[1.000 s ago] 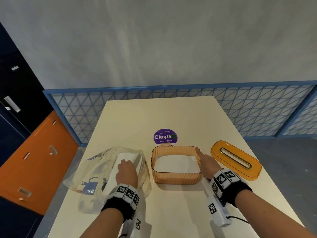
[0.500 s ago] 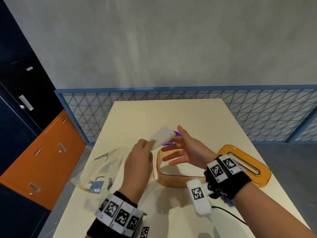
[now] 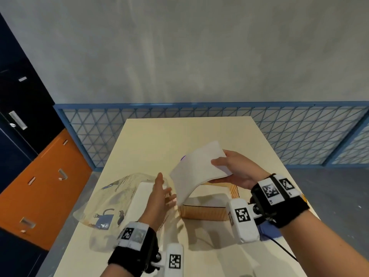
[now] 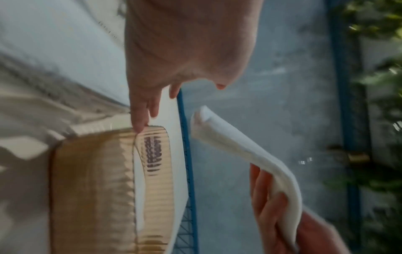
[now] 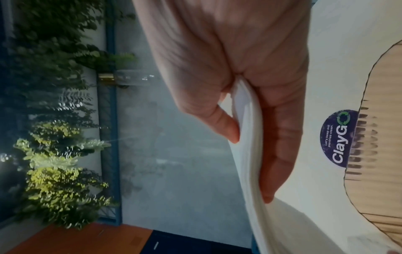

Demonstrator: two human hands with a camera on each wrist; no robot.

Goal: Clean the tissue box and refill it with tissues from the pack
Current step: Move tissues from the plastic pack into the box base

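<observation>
Head view hides much of the orange tissue box (image 3: 203, 213) behind the drooping stack of tissues (image 3: 196, 169), and the purple sticker (image 5: 338, 139) on the table (image 3: 179, 134) shows only as a sliver (its lettering reads clearly from the right wrist). The right hand (image 3: 236, 169) now pinches the stack above the box, thumb on top. Half a second ago the left hand (image 3: 157, 198) held it; now that hand is free, fingers loosely spread, above the clear pack (image 3: 111, 202).

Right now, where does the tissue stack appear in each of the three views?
Head: tissue stack at centre, right hand pinching it above the box.
Left wrist: lower right, drooping.
Right wrist: centre to bottom, between thumb and fingers.
Shared landmark: the box.
</observation>
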